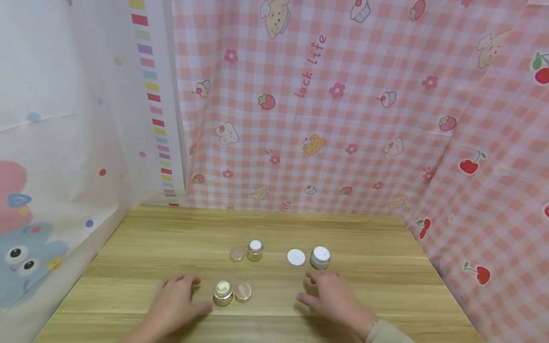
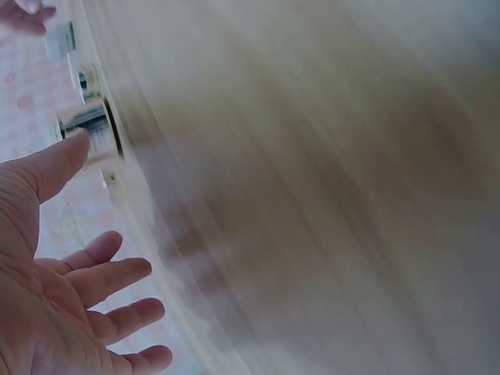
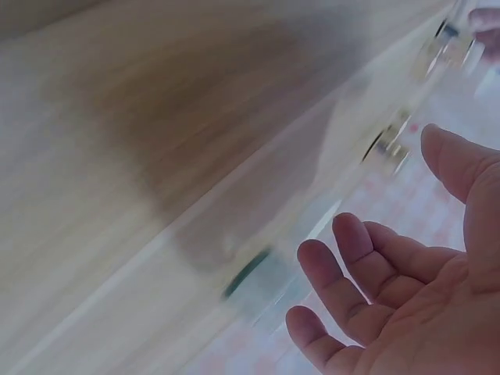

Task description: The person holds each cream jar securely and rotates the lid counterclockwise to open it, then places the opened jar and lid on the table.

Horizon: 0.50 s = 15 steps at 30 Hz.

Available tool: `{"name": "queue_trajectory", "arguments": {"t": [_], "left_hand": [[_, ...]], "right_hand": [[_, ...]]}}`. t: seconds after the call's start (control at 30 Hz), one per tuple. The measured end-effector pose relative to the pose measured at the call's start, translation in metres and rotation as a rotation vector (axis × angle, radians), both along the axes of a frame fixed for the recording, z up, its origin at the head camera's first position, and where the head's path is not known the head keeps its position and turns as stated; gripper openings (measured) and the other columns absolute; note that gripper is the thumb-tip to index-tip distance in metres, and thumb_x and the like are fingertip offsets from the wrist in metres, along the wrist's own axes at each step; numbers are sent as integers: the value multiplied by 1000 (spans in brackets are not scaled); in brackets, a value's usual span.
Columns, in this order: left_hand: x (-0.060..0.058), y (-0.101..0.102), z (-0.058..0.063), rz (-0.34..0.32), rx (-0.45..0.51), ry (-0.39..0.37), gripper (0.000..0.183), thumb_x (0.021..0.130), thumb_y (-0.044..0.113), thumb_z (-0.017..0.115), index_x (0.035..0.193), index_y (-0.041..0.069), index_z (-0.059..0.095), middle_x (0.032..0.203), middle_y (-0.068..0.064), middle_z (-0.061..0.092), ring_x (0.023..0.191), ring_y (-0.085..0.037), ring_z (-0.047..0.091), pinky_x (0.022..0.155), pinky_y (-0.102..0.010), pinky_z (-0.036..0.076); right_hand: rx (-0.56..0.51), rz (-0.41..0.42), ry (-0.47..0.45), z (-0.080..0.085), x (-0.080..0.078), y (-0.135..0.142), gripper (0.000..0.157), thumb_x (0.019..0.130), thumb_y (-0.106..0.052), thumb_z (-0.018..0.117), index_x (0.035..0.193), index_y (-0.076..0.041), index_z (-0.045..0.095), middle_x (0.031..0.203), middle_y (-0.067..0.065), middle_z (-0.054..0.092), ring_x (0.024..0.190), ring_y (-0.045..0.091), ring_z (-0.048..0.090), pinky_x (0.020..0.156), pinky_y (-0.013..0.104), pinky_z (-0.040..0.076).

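On the left of the table my left hand (image 1: 175, 300) is spread with nothing in it, its thumb close beside a gold jar (image 1: 223, 295) of pale cream without a lid. Against that jar's right side lies a round gold lid (image 1: 243, 291). My right hand (image 1: 330, 294), fingers loosely bent and holding nothing, is just in front of a silvery-grey jar (image 1: 320, 257) with a white top surface. Left of this jar is a flat white disc (image 1: 296, 257). Farther back stands a smaller gold jar (image 1: 255, 250) with white inside, a second gold lid (image 1: 238, 254) at its left.
The wood-grain table (image 1: 364, 238) meets a pink checked cloth (image 1: 291, 119) at the back and right. A white printed cloth (image 1: 64, 119) hangs along the left side. In the right wrist view the grey jar (image 3: 266, 285) appears blurred beyond the fingertips.
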<state>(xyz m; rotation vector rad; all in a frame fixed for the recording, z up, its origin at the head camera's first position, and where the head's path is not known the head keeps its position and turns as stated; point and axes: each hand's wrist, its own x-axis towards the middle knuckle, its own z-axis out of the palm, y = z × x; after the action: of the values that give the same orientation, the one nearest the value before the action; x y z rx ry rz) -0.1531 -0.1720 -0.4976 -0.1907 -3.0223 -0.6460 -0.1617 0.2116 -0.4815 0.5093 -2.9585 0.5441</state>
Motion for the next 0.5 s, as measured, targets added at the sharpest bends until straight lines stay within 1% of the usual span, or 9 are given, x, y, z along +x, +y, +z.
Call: {"name": "queue_trajectory", "arguments": {"t": [0.1,0.2,0.3,0.4,0.5], "left_hand": [[1,-15,1,10,-7,-7,65,81,51,88,125,5,73,122,-13,78,126,-49,64,113,-75,39],[-1,-32,2,21,-14,3,61,85,49,86,126,5,72,123,-16,77,124,-50,64,110,-76,41],[-5,-49,1,34,-25,13,62,88,48,83,128,2,71,125,-21,76,120,-53,65,106,-75,44],[-10,-65,0,47,-30,25,62,91,47,81,129,-1,69,125,-25,75,118,-55,65,103,-75,46],[-14,-80,-1,47,-29,68,62,94,45,79,130,-4,68,124,-28,74,115,-56,67,99,-74,48]], "right_hand": [[-3,-83,-15,3,3,28,56,86,-40,88,124,-2,73,111,12,81,106,35,75,107,65,50],[48,-144,-14,5,4,57,56,88,-40,87,127,-3,72,116,12,80,109,35,75,106,66,51],[91,-184,-11,8,3,85,57,91,-41,84,128,-1,71,119,15,79,112,39,74,104,69,50],[100,-226,-31,11,0,112,60,93,-42,81,131,2,69,121,17,79,113,42,74,102,72,49],[98,-261,-63,15,-4,136,62,96,-43,78,136,4,66,125,21,77,116,46,72,101,75,48]]}}
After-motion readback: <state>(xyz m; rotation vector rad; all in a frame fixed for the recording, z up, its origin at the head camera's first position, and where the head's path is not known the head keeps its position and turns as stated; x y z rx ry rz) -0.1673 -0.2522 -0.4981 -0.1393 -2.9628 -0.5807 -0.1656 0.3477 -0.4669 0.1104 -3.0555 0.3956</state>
